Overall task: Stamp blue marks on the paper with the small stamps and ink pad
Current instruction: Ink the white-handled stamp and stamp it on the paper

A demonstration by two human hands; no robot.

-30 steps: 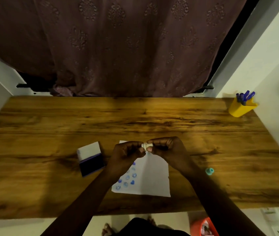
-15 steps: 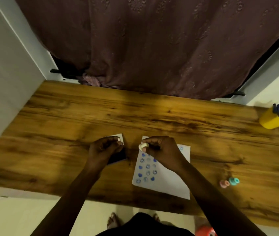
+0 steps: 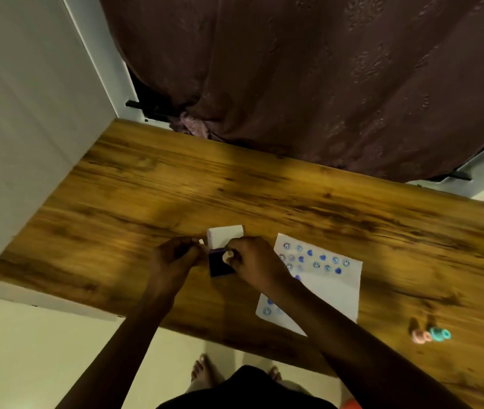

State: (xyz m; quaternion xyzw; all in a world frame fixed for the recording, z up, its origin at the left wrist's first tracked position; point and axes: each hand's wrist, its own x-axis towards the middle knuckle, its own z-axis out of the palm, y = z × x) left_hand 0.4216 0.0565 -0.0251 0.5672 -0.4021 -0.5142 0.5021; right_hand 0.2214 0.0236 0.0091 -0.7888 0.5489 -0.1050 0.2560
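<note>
While L hand (image 3: 175,258) steadies ink pad (image 3: 221,265), R hand (image 3: 252,261) presses stamp (image 3: 228,256).

Both forearms bare, no sleeves; left hand (image 3: 175,258) and right hand (image 3: 254,262) ungloved; bare feet; dark garment below

The bench (image 3: 264,190) is wood-grain board with a smooth, faintly glossy finish. The paper (image 3: 332,293) is matt white, and the ink pad (image 3: 220,265) shows a dark matt face. Behind hangs a maroon cloth curtain (image 3: 308,84) with a textured pattern.
</note>
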